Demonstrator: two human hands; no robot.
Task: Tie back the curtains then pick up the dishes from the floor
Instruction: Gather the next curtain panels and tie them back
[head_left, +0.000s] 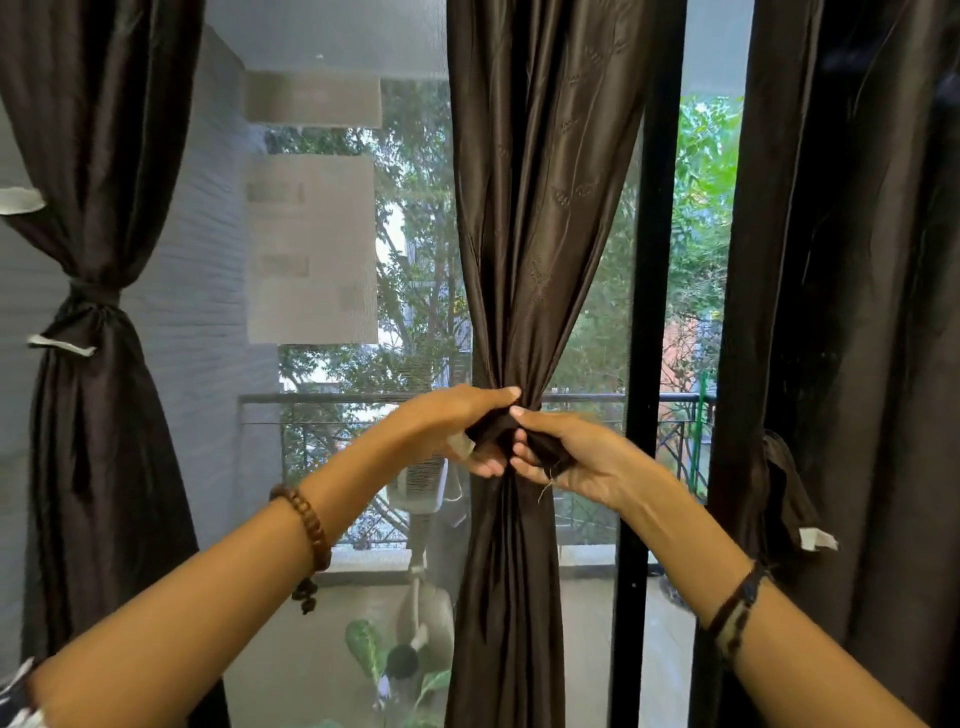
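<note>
A dark brown middle curtain (535, 208) hangs in front of the window, gathered at waist height by a dark tie-back strip (493, 428). My left hand (449, 421) grips one end of the strip at the curtain's left side. My right hand (566, 454) pinches the other end at its right side, and the two hands almost touch. The left curtain (88, 208) is tied with a knotted band (85, 312). On the right curtain (857, 260) a loose strip (789, 499) hangs down. No dishes are in view.
A black door frame post (649, 312) stands just right of the middle curtain. Behind the mesh screen lie a balcony with a metal railing (337, 400), a leafy potted plant (374, 660) and trees.
</note>
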